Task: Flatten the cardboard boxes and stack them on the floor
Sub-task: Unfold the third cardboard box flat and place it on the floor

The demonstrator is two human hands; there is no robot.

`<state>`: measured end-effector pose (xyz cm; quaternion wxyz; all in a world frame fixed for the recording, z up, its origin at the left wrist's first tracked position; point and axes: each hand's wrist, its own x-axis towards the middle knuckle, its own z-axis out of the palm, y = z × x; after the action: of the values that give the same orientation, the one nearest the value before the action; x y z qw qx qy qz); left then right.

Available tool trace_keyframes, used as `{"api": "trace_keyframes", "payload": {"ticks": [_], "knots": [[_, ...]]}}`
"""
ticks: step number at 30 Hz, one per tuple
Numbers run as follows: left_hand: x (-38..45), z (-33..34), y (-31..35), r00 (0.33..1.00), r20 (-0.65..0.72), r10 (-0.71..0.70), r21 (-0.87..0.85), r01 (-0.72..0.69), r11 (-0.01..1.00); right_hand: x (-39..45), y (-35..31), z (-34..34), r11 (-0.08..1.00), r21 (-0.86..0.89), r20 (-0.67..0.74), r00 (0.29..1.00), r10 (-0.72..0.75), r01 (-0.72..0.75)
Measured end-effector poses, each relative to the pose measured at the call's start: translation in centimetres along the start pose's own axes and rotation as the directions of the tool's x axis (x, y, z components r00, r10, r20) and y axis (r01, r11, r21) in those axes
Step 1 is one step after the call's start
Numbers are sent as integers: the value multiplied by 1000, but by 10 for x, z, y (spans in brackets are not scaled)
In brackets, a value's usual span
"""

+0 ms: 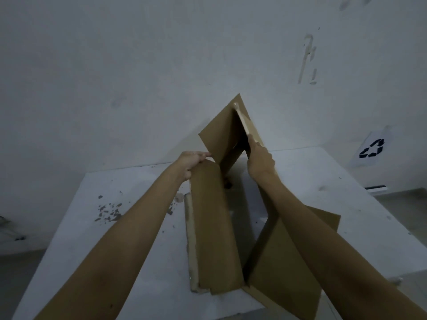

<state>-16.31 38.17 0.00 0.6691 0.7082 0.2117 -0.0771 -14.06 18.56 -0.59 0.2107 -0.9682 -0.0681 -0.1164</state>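
One brown cardboard box (pixel 215 229) stands partly opened on a white table (pixel 115 227), its flaps spread apart and the table top showing through its middle. My left hand (pixel 193 161) grips the top of the left flap. My right hand (pixel 260 158) holds the edge of the far right panel, which rises to a point near the wall. A loose flap (pixel 288 262) slopes down under my right forearm.
The table has chipped paint spots (pixel 108 211) on its left part. A white wall stands just behind it. A recycling sign (pixel 372 148) hangs at the right, with grey floor (pixel 404 215) below it.
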Motion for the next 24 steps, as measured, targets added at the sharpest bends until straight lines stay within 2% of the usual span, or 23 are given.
{"api": "trace_keyframes", "payload": {"ticks": [9, 12, 16, 18, 20, 22, 24], "knots": [[-26, 37, 3, 969, 159, 189, -217, -152, 964, 2, -25, -60, 995, 80, -192, 980, -50, 66], [-36, 54, 9, 932, 260, 253, -331, -161, 930, -2, -32, -70, 991, 83, -226, 970, -88, 109], [-50, 63, 21, 856, 376, 355, -362, -217, 906, -11, -39, -75, 986, 57, -234, 962, -141, 159], [-61, 62, 30, 802, 446, 396, -456, -178, 872, -11, -40, -80, 983, 31, -264, 950, -167, 182], [-69, 61, 42, 764, 500, 407, -573, -61, 818, -7, -41, -89, 972, 18, -309, 926, -218, 235], [-67, 59, 54, 758, 500, 418, -639, -2, 769, -3, -40, -99, 953, 7, -340, 897, -282, 303], [-64, 56, 68, 752, 505, 424, -634, -11, 774, -1, -40, -105, 919, 2, -348, 861, -370, 395]]}}
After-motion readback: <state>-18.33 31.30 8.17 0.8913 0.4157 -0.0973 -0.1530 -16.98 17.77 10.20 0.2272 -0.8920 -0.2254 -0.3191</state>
